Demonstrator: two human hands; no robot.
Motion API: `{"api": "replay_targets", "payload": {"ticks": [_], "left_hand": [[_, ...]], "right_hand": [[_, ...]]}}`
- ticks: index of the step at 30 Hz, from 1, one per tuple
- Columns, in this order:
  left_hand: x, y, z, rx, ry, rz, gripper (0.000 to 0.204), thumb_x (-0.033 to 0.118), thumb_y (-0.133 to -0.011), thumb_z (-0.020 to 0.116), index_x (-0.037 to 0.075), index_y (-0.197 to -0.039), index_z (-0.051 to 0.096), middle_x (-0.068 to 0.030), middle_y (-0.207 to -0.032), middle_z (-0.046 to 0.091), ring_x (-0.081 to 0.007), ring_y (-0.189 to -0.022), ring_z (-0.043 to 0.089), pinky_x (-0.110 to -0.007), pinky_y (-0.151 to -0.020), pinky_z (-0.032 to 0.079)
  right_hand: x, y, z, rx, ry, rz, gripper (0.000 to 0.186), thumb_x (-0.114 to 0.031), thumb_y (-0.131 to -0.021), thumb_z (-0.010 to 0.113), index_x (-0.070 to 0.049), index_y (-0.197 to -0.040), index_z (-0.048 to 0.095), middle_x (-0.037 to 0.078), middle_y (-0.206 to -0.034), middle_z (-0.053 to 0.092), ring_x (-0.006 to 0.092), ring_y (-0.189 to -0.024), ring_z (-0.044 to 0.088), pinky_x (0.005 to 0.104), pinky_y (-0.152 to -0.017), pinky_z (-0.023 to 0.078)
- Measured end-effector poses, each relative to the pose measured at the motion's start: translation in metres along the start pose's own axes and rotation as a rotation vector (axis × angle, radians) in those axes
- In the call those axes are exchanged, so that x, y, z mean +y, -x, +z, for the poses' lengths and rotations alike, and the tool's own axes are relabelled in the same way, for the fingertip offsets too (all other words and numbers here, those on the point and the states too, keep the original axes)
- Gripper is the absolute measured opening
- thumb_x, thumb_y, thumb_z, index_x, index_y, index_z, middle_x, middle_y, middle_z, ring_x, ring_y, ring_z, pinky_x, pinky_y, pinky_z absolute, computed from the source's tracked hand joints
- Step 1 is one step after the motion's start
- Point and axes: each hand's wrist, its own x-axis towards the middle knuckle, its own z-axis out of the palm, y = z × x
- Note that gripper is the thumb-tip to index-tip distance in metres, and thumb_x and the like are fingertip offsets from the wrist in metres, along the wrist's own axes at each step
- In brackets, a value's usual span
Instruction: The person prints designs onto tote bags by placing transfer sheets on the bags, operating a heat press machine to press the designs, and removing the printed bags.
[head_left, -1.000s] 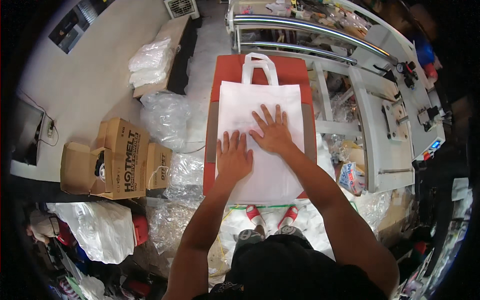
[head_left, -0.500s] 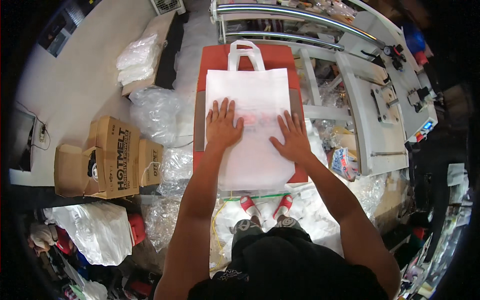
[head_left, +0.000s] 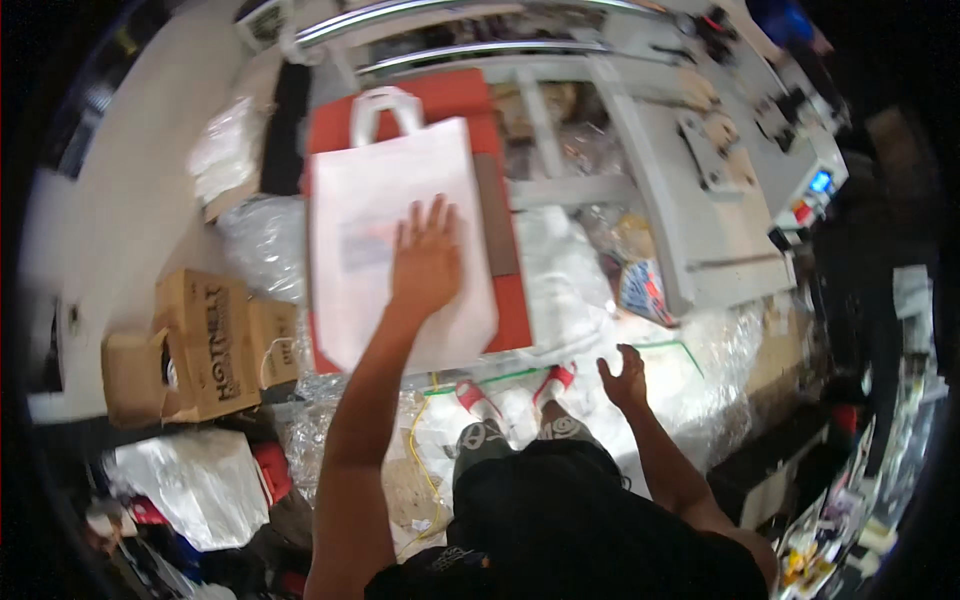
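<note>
The white bag (head_left: 362, 290) lies flat on the red board (head_left: 455, 95), handle (head_left: 385, 96) at the far end. The left hand (head_left: 428, 264) is spread palm-down on the bag; the right hand (head_left: 628, 386) hangs well apart from it, loosely uncurled.

A smaller carton (head_left: 275, 338) stands just right of the large brown cardboard box (head_left: 222, 350). Beyond that box lie clear plastic wrap (head_left: 262, 245) and, farther off, white bundles (head_left: 228, 150); on its near side, a white plastic sack (head_left: 190, 490); well to its right, a white-framed machine (head_left: 735, 235).
</note>
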Motion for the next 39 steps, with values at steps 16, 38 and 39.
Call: {"api": "replay_targets", "payload": {"ticks": [16, 38, 39], "left_hand": [[-0.002, -0.002, 0.051, -0.127, -0.171, 0.005, 0.064, 0.055, -0.099, 0.019, 0.018, -0.150, 0.030, -0.0099, -0.157, 0.025, -0.0368, -0.145, 0.019, -0.057, -0.114, 0.013], [-0.019, 0.008, 0.064, -0.069, -0.145, 0.046, 0.068, 0.059, -0.098, 0.018, 0.015, -0.148, 0.035, -0.0087, -0.154, 0.031, -0.0353, -0.143, 0.025, -0.051, -0.114, 0.020], [-0.019, 0.007, 0.066, -0.059, -0.147, 0.043, 0.067, 0.059, -0.098, 0.018, 0.017, -0.148, 0.035, -0.0084, -0.154, 0.032, -0.0352, -0.142, 0.025, -0.052, -0.114, 0.019]], "right_hand": [[0.332, -0.188, 0.095, -0.121, 0.322, 0.018, 0.060, -0.047, -0.072, 0.075, -0.001, -0.110, 0.065, 0.019, -0.099, 0.067, 0.0389, -0.093, 0.064, 0.0449, -0.082, 0.051], [0.421, -0.218, 0.095, -0.274, -0.067, 0.287, 0.029, -0.020, -0.078, 0.069, -0.003, -0.102, 0.068, 0.018, -0.098, 0.069, 0.0328, -0.090, 0.067, 0.0406, -0.079, 0.051], [0.422, -0.215, 0.089, -0.272, -0.091, 0.290, 0.029, -0.019, -0.079, 0.067, -0.003, -0.103, 0.067, 0.018, -0.098, 0.069, 0.0331, -0.090, 0.066, 0.0407, -0.079, 0.051]]}}
